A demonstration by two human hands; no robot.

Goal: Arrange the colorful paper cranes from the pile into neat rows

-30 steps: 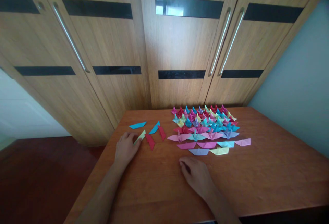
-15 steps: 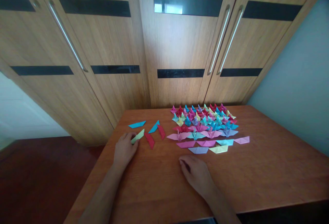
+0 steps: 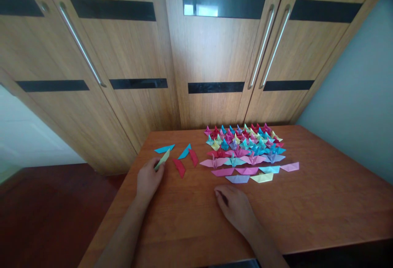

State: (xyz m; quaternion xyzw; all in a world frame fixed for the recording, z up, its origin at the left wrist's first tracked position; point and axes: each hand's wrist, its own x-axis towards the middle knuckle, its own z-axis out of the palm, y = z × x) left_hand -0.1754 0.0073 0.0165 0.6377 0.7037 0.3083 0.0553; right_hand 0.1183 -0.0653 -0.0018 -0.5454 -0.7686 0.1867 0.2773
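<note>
My left hand (image 3: 149, 181) pinches a pale green folded paper strip (image 3: 163, 159) between thumb and fingers at the table's left side. The strip's far end tilts up and to the right. Around it lie a flat blue folded strip (image 3: 165, 149), a second blue strip (image 3: 185, 151) and two red folded strips (image 3: 179, 168). My right hand (image 3: 236, 210) rests on the table, fingers curled in and thumb against them, with nothing visible in it. Just beyond it are a lilac folded strip (image 3: 237, 179) and a yellow folded strip (image 3: 262, 178).
Several rows of colourful paper cranes (image 3: 242, 147) cover the back of the wooden table (image 3: 331, 194). Pink and blue strips, among them a pink strip (image 3: 290, 166), lie in front of them. A wooden wardrobe (image 3: 215, 51) with metal handles stands behind; a pale wall (image 3: 353, 96) is at right.
The pale green strip has shifted slightly left and up, tilting more steeply in my left hand's pinch. My right hand has stayed in place.
</note>
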